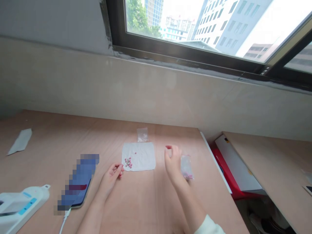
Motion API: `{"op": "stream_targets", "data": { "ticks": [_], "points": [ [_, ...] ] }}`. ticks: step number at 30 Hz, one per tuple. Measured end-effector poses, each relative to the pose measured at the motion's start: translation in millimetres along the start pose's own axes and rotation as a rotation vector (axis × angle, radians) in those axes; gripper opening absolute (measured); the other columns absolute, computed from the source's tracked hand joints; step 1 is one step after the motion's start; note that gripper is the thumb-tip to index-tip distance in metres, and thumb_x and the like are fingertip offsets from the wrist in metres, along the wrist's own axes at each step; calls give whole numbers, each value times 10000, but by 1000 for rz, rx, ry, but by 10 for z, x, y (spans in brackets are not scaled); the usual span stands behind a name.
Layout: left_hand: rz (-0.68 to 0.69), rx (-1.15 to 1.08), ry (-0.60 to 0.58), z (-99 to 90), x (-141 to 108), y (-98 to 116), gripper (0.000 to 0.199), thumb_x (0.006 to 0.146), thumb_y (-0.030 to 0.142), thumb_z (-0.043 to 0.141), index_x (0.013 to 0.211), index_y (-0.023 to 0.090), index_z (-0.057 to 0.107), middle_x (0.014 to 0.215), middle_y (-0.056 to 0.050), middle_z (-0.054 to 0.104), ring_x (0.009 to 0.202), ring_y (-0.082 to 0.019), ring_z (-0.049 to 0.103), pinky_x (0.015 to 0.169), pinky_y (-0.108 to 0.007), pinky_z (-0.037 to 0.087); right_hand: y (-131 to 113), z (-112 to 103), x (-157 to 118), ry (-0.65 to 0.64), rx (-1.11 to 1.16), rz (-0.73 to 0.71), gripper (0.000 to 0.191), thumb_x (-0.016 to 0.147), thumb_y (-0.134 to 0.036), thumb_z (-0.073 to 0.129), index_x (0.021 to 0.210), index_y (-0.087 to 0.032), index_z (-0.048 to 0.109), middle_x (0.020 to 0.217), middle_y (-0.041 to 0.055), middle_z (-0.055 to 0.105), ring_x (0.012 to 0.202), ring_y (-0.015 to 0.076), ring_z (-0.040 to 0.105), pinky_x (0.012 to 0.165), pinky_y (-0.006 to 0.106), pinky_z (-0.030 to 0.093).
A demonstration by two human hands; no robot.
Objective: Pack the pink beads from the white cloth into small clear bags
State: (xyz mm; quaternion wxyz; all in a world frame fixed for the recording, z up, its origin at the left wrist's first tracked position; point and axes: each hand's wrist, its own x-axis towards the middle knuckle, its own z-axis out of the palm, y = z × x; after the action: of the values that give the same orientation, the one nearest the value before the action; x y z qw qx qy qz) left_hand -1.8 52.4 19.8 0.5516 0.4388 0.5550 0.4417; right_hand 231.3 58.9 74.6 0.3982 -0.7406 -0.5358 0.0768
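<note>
A white cloth (143, 157) lies flat on the table, with several small pink and dark beads (128, 162) clustered on its left side. One more pink bead (135, 153) sits apart, higher up. My left hand (114, 172) is at the cloth's lower left corner, thumb and forefinger pinched together; whatever they hold is too small to make out. To the right of the cloth, my right hand (173, 161) is raised with its fingers curled and the thumb close to the forefinger tip. Anything in that pinch cannot be seen. Beside it lies a clear plastic bag (187, 165) with pink pieces at its bottom.
A small clear bag (142, 134) lies behind the cloth. Left are a phone (79, 182) with a white cable (64, 221), a white power strip (26, 204) and a paper piece (20, 142). A red box (225, 172) stands beyond the table's right edge.
</note>
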Motion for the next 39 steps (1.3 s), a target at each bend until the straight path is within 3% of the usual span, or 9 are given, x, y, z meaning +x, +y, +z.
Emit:
{"op": "stream_targets", "data": {
  "ticks": [5,10,13,17,20,23,29,35,39],
  "points": [
    [-10,-14,-28,-8,-7,53,314,620,458,570,705,160,515,567,30,528,487,-92,462,486,-210,385,-381,898,247,-303,-148,-165,353,652,-14,387,950,-136,533,1010,112,546,946,233,403,767,328,291],
    [-1,-10,-82,-51,23,-36,264,692,430,527,746,172,518,616,20,528,521,-95,471,506,-208,385,-309,1199,410,-341,-205,-210,236,722,-68,371,663,-159,581,809,125,598,819,248,444,704,358,283],
    [4,-15,-80,-77,44,-93,271,693,445,524,745,179,524,620,16,530,520,-102,479,503,-213,388,-274,1094,461,-264,-80,-165,221,729,-117,381,623,-172,568,718,105,600,785,243,441,705,362,289],
    [-22,-30,-66,-64,45,8,311,659,460,556,765,167,544,634,-5,571,547,-122,522,554,-242,426,-395,749,357,-133,294,39,153,739,-233,397,730,-166,534,768,96,582,792,209,466,708,334,329],
    [-12,-113,-85,11,39,189,376,656,437,570,902,153,550,851,-73,623,755,-167,578,727,-291,438,-495,468,127,-421,680,141,161,714,-322,439,678,-174,493,697,53,585,698,163,500,637,280,355],
    [-12,-139,-133,92,23,333,380,659,421,571,922,148,557,832,-70,638,754,-178,589,769,-331,429,-470,303,-114,-680,863,231,185,680,-353,484,643,-172,488,638,25,569,628,132,487,572,242,346],
    [28,-87,-168,69,-101,480,215,642,336,606,753,154,581,620,-7,609,639,-150,573,709,-302,432,-228,300,-257,-592,736,305,201,672,-363,458,691,-167,497,660,29,553,627,137,474,545,238,327],
    [73,59,-205,51,-130,671,189,644,311,593,562,161,511,618,10,567,640,-127,542,660,-245,400,-390,192,-286,-110,377,180,164,703,-318,424,787,-180,450,814,70,512,734,173,459,643,290,351],
    [75,74,-244,113,-92,695,225,640,321,592,553,163,458,587,22,534,609,-122,527,604,-230,388,-580,227,-364,-369,479,25,149,746,-334,419,744,-190,457,747,32,506,682,145,445,626,266,353]
  ]
}}
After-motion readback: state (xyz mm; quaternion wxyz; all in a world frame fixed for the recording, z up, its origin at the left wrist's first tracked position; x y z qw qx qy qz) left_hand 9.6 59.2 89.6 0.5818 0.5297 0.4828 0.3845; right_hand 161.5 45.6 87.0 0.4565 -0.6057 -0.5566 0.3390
